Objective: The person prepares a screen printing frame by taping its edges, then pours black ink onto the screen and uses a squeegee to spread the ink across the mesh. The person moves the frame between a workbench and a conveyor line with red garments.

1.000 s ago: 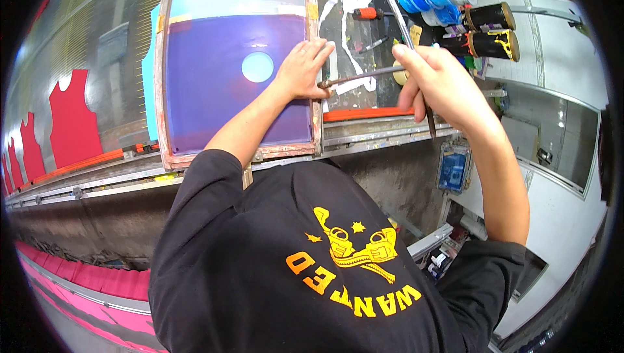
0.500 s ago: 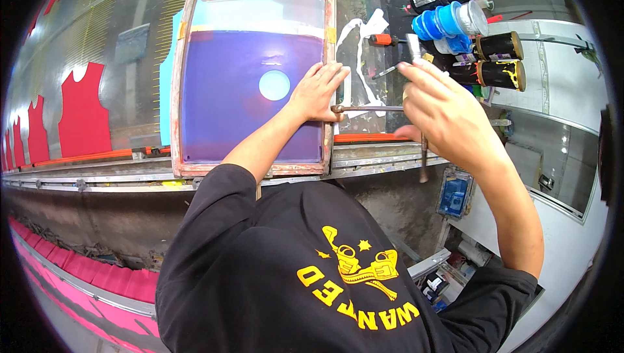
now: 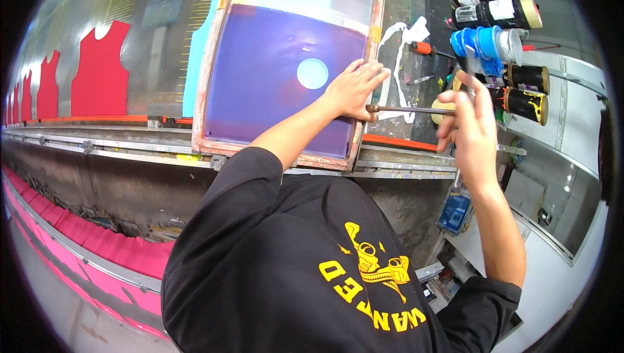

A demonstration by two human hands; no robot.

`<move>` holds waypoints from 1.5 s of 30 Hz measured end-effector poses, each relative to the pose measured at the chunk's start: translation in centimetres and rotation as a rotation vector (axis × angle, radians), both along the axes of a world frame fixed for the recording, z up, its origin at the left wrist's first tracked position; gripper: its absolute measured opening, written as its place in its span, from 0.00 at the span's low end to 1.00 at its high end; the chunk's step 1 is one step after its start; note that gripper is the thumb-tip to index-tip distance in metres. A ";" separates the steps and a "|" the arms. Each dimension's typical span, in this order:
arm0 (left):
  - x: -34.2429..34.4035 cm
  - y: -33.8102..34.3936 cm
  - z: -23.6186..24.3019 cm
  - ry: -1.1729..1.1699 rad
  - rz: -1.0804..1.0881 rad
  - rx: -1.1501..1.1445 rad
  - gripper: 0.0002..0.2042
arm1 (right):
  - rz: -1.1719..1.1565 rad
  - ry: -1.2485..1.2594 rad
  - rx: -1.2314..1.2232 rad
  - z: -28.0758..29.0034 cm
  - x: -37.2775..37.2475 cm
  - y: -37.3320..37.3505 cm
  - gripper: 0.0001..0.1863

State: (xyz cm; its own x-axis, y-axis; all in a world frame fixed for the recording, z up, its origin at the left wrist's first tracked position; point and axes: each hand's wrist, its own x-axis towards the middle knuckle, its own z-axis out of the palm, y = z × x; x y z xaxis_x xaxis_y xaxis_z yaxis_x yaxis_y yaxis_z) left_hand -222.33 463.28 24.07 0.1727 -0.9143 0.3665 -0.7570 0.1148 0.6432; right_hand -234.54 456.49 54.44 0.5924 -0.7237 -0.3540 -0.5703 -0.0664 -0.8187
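A screen frame with purple coated mesh and a clear circle lies over a pale blue cut piece. My left hand rests open on the frame's right side, fingers spread, thumb beside the end of a horizontal metal rod. The rod sticks out rightward from that side. My right hand is raised over the rod's outer end, fingers curled apart and smeared by motion. A blurred upright metal tool shows behind these fingers; whether they grip it is unclear.
Several ink containers, blue tubs, an orange-handled tool and white strips sit at the back right. Red shirt-shaped pieces line the table at left. A rail runs along the near edge. Pink material lies below left.
The view has shifted, putting the frame farther right in the picture. My right hand has moved about the metal tool, its fingers now looser and blurred. My left hand stays on the frame's side.
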 end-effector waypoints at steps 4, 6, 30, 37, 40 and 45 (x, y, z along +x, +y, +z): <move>0.3 0.3 0.0 -0.032 0.012 0.028 0.56 | 0.109 0.005 -0.371 0.5 -0.1 -1.9 0.26; 0.0 0.1 0.2 -0.031 -0.016 0.019 0.56 | 0.372 0.089 -0.311 1.8 -2.7 -3.6 0.19; -0.1 0.5 0.1 -0.035 0.016 0.017 0.55 | 1.119 0.418 -1.094 4.6 -1.5 -2.9 0.30; -0.1 0.3 0.1 -0.054 0.009 0.021 0.56 | 1.487 0.301 -1.157 2.8 1.2 -3.3 0.16; -0.1 0.1 0.2 -0.055 -0.007 0.045 0.57 | 1.192 0.257 -1.204 1.4 2.1 -2.1 0.14; 0.0 0.2 0.1 -0.055 0.015 0.045 0.57 | 0.674 0.719 -1.026 1.0 4.9 -0.1 0.22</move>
